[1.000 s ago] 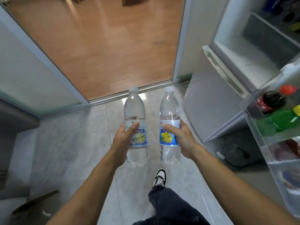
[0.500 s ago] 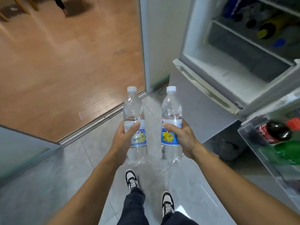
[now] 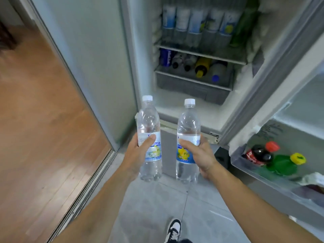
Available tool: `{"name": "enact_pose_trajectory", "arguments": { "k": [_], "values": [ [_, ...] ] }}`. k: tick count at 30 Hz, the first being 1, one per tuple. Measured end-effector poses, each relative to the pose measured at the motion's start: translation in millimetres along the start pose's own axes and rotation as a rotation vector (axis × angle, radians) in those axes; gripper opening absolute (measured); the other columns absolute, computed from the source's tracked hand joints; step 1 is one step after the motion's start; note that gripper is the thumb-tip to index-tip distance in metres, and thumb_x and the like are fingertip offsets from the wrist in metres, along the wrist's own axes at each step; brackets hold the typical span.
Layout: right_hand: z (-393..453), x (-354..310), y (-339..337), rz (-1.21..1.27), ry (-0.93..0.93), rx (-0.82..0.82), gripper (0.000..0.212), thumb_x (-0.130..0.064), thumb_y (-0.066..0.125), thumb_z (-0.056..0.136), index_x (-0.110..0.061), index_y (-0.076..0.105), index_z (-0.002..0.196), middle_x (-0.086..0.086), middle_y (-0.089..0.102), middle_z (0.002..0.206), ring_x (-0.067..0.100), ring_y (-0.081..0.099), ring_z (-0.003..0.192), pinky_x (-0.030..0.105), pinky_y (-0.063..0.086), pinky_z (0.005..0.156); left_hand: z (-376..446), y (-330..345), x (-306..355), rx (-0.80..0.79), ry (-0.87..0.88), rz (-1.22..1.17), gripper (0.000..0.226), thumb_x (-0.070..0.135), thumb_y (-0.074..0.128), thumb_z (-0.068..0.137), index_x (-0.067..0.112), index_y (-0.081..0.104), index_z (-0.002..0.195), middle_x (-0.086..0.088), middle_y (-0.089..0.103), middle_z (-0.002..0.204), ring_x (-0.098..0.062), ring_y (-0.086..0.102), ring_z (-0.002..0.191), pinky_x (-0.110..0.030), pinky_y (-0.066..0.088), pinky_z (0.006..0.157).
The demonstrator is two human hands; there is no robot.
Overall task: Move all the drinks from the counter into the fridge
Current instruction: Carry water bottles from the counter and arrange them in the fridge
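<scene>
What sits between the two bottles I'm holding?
Nothing: head view shows only the fridge front behind the gap between left bottle and right bottle.

The fridge is cut off at the top, so the row of bottles on its upper shelf loses its caps. Their labels are too blurred to read. The open door runs off the right edge, and whatever lies in the far end of its door rack is smeared. Only one shoe shows, clipped at the bottom edge.
</scene>
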State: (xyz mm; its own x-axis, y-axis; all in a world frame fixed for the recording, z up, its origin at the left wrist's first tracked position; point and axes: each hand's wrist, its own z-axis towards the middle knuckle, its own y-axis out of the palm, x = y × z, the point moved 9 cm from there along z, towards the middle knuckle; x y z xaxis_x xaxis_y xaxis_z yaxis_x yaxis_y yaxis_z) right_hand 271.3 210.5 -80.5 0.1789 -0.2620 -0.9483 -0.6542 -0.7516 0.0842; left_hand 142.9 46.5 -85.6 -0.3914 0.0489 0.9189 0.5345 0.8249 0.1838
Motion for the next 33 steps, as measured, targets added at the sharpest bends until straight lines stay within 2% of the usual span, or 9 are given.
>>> {"name": "enact_pose_trajectory", "arguments": {
  "k": [4,6,10,14,20,25,27,30,33],
  "values": [
    [34.6,-37.0,-32.0,0.045,-0.092,0.142,0.064,-0.051,0.084,0.052,-0.031,0.062,0.108,-0.003,0.076,0.096,0.017,0.075,0.088,0.031,0.058,0.073,48.3,47.3,39.4,-0.109,0.084,0.031,0.03,0.037,0.077,0.075,0.03,0.067,0.102,0.001,0.077,0.088,-0.018,0.075,0.078,-0.029,0.058,0.062],
    [53.9,-60.5,-44.5,0.078,-0.145,0.212,0.06,-0.05,0.083,0.053,-0.032,0.062,0.106,-0.004,0.076,0.095,0.015,0.075,0.086,0.029,0.057,0.07,68.7,68.5,64.7,-0.138,0.129,0.04,0.035,0.039,0.078,0.07,0.029,0.066,0.102,0.002,0.076,0.087,-0.016,0.075,0.076,-0.026,0.057,0.059],
    [93.7,-106.7,-62.1,0.142,-0.234,0.327,0.043,-0.035,0.082,0.069,-0.031,0.06,0.106,-0.008,0.075,0.09,0.01,0.074,0.081,0.023,0.057,0.065,107.5,101.5,120.9,-0.189,0.251,0.11,0.046,0.039,0.078,0.07,0.027,0.062,0.112,0.002,0.076,0.097,-0.016,0.075,0.086,-0.025,0.057,0.064],
    [131.8,-157.0,-69.8,0.17,-0.349,0.381,0.034,-0.019,0.08,0.08,-0.028,0.059,0.105,-0.013,0.075,0.084,0.005,0.073,0.075,0.016,0.054,0.057,151.8,118.4,170.9,-0.179,0.367,0.144,0.034,0.028,0.079,0.082,0.029,0.06,0.11,0.004,0.075,0.098,-0.016,0.073,0.091,-0.03,0.059,0.075],
    [182.5,-226.6,-74.1,0.173,-0.459,0.462,0.038,-0.017,0.083,0.077,-0.032,0.057,0.101,-0.011,0.072,0.096,0.006,0.072,0.084,0.024,0.057,0.071,217.4,130.9,232.5,-0.16,0.465,0.162,0.04,0.027,0.081,0.08,0.031,0.058,0.112,0.006,0.074,0.103,-0.012,0.073,0.093,-0.034,0.058,0.084],
    [221.1,-275.3,-84.4,0.173,-0.507,0.52,0.047,-0.013,0.082,0.079,-0.021,0.056,0.117,-0.002,0.07,0.107,0.017,0.069,0.101,0.032,0.058,0.085,266.1,143.4,269.7,-0.14,0.516,0.125,0.036,0.026,0.082,0.078,0.035,0.057,0.103,0.007,0.075,0.094,-0.015,0.074,0.087,-0.035,0.059,0.075],
    [236.4,-291.0,-87.5,0.138,-0.532,0.531,0.05,-0.011,0.08,0.08,-0.015,0.055,0.123,0.004,0.068,0.114,0.02,0.067,0.105,0.036,0.056,0.091,281.9,147.1,284.2,-0.112,0.577,0.118,0.037,0.021,0.081,0.08,0.032,0.056,0.104,0.009,0.073,0.091,-0.01,0.073,0.084,-0.027,0.059,0.067],
    [260.4,-308.8,-82.7,0.077,-0.562,0.52,0.043,-0.011,0.079,0.081,-0.021,0.056,0.117,-0.002,0.068,0.109,0.01,0.066,0.099,0.03,0.056,0.086,303.5,150.8,307.5,-0.054,0.662,0.159,0.043,0.022,0.081,0.079,0.028,0.054,0.113,0.013,0.068,0.096,0.004,0.068,0.077,-0.013,0.052,0.059],
    [290.0,-313.7,-67.1,0.047,-0.569,0.484,0.041,-0.012,0.08,0.081,-0.025,0.055,0.112,-0.009,0.067,0.103,0.003,0.064,0.094,0.026,0.054,0.081,325.3,155.1,322.5,-0.042,0.699,0.192,0.047,0.023,0.08,0.077,0.032,0.054,0.115,0.009,0.068,0.107,-0.006,0.068,0.095,-0.025,0.057,0.076]
  ]
}}
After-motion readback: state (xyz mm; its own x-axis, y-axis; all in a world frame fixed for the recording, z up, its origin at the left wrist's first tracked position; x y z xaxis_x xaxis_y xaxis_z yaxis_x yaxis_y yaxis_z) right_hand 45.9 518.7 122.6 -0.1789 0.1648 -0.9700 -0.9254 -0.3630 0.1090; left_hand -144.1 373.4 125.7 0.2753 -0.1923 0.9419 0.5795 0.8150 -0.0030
